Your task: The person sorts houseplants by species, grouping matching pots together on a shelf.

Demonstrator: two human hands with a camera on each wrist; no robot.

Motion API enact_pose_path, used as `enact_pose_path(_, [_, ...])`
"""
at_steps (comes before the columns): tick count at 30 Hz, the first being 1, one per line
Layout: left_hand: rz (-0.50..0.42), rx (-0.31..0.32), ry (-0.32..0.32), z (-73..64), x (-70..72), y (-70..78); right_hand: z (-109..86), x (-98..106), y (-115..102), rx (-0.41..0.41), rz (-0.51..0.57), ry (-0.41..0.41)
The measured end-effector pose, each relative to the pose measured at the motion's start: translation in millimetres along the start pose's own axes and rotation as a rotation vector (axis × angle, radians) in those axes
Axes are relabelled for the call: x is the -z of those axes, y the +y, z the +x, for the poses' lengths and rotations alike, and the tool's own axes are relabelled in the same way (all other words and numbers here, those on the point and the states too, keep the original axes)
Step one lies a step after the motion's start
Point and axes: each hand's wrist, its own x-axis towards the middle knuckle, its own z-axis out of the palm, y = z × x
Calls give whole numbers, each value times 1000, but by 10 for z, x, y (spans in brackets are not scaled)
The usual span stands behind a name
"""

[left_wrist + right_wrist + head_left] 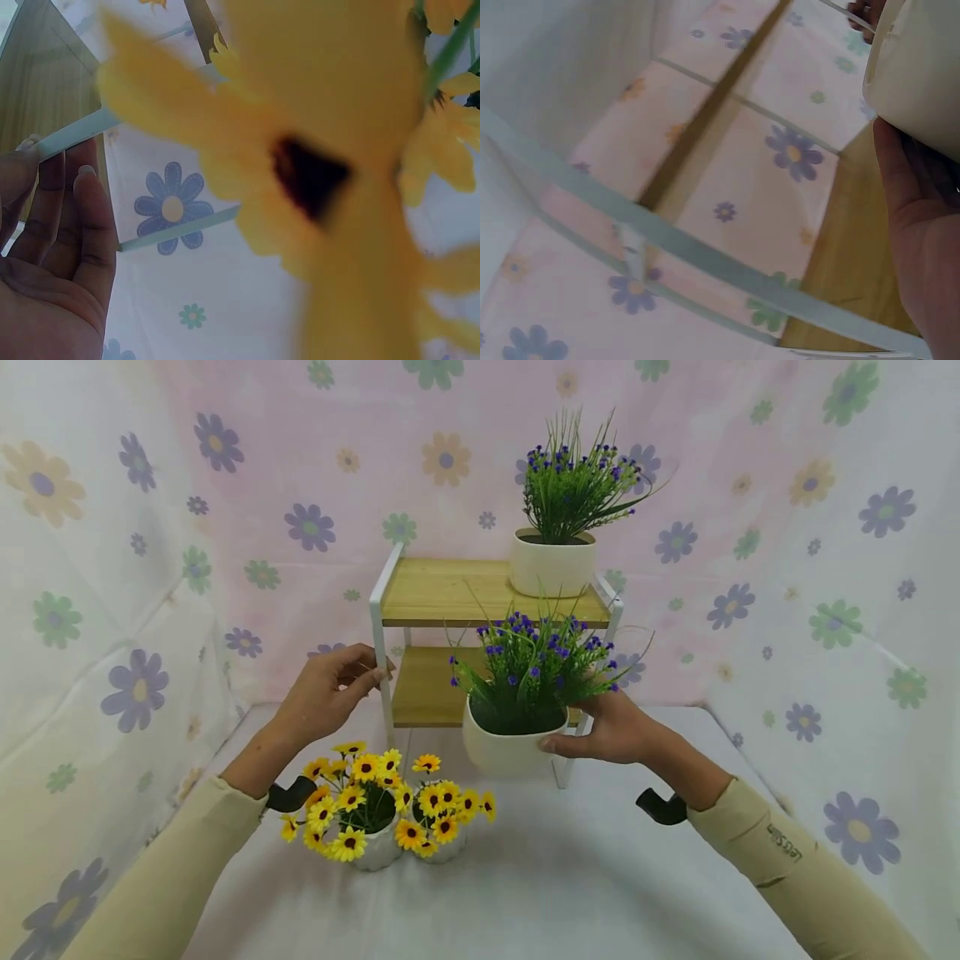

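Observation:
In the head view my right hand (618, 727) grips the side of a white flowerpot (513, 747) with purple flowers and green grass, thumb on the front. The pot is held up in front of the lower board (431, 697) of a small two-tier shelf (450, 589). My left hand (326, 693) holds the shelf's white front left post (382, 668) between thumb and fingers. The left wrist view shows those fingers (56, 210) around the white bar (79, 133). In the right wrist view the pot (922, 75) rests against the fingers of my right hand (922, 232).
A matching purple-flowered pot (555, 564) stands at the right end of the top board. Two small white pots (378, 850) with yellow flowers (350, 797) stand on the white-covered table (540, 893), close below my left wrist. Flower-patterned cloth (480, 493) hangs behind and at both sides.

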Motion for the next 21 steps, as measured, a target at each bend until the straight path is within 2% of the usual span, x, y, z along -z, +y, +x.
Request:
enact_pose_path(6, [-1, 6, 0, -19, -6, -1, 234, 121, -213, 191, 132, 34])
enact_pose_path(14, [8, 9, 0, -9, -10, -30, 533, 227, -427, 312, 235, 90])
enact_pose_path(17, [9, -4, 5, -13, -7, -35, 674, 261, -489, 332, 259, 110])
enact_pose_path(21, [10, -12, 10, -16, -9, -35, 818, 301, -552, 273, 214, 144])
